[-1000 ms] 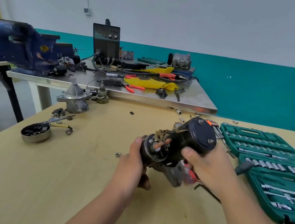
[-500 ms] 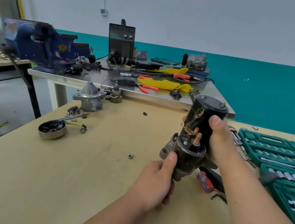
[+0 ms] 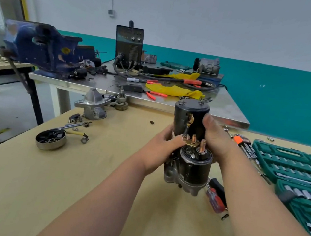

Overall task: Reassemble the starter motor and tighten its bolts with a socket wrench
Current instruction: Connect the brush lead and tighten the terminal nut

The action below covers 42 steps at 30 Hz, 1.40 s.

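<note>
Reaching in from the bottom of the view, both bare forearms meet at the starter motor (image 3: 189,141), which is held upright above the wooden table (image 3: 43,192). The left hand (image 3: 161,150) wraps the motor's left side, its thumb lying across the brass terminal strap near the two copper studs, fingers curled behind the housing out of sight. The right hand (image 3: 214,139) cups the right side of the black cylindrical body, thumb pressed against its upper wall; both hands are closed around the motor. Its long axis runs nearly vertical, the flat end cap with two small bolt heads pointing up and away from the camera, the grey cast nose housing pointing down toward the table. The smaller solenoid cylinder sits in front, nearer the camera, studs facing up. The black paint looks scuffed and dusty, the aluminium casting dull. A red-handled screwdriver (image 3: 216,200) lies on the table just below the motor, and a green socket set case (image 3: 290,163) lies open to the right.
</note>
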Each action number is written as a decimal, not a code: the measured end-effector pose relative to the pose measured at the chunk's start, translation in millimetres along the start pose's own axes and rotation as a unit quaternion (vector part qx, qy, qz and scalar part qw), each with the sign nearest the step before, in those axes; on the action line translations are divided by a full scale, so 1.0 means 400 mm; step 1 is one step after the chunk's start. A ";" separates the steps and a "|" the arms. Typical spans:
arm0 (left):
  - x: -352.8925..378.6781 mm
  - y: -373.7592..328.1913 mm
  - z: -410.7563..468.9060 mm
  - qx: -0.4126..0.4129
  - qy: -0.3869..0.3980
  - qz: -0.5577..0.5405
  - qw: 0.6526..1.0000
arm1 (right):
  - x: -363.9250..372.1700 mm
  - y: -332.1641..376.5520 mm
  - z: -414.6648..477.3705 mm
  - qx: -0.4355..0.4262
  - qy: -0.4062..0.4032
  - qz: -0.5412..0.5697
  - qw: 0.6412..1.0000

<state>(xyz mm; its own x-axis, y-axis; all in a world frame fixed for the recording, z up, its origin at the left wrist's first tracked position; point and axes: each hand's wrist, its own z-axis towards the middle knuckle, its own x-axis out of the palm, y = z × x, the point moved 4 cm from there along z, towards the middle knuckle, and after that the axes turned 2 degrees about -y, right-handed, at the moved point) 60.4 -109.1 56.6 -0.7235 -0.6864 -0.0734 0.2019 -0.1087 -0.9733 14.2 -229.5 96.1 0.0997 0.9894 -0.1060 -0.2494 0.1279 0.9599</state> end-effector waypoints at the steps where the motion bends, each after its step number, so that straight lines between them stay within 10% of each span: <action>1: 0.004 0.002 0.003 0.005 -0.001 -0.005 1.000 | -0.021 0.009 -0.003 -0.007 -0.055 -0.059 0.997; 7: -0.038 -0.002 -0.020 0.107 -0.083 0.023 0.991 | -0.135 0.002 -0.108 -0.003 -0.309 -0.231 0.923; 15: -0.175 -0.021 -0.051 0.072 -0.305 -0.244 0.918 | -0.046 -0.079 -0.146 0.099 -0.190 -0.433 0.876; 23: -0.340 -0.026 -0.072 0.198 -0.236 -0.533 0.788 | 0.228 -0.199 -0.011 0.103 0.054 -0.571 0.812; 30: -0.347 0.020 -0.081 0.169 -0.212 -0.559 0.784 | 0.278 -0.212 0.016 0.047 0.079 -0.606 0.790; 33: -0.330 -0.001 -0.067 0.173 -0.183 -0.509 0.823 | 0.192 -0.184 -0.010 0.080 0.011 -0.539 0.838; 37: -0.246 -0.003 -0.060 0.055 -0.262 -0.372 0.889 | 0.007 -0.101 -0.067 0.111 -0.204 -0.179 0.956; 42: -0.147 -0.017 -0.050 0.072 -0.296 -0.122 0.945 | -0.071 0.008 -0.101 0.029 -0.157 0.069 0.985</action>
<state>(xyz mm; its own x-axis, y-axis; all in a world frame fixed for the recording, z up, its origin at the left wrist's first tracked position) 88.3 -53.6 63.2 -0.2732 -0.9053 0.3251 0.1946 -0.3830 -0.9030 -28.5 -254.6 91.8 0.3636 0.9258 0.1032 -0.2263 -0.0197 0.9739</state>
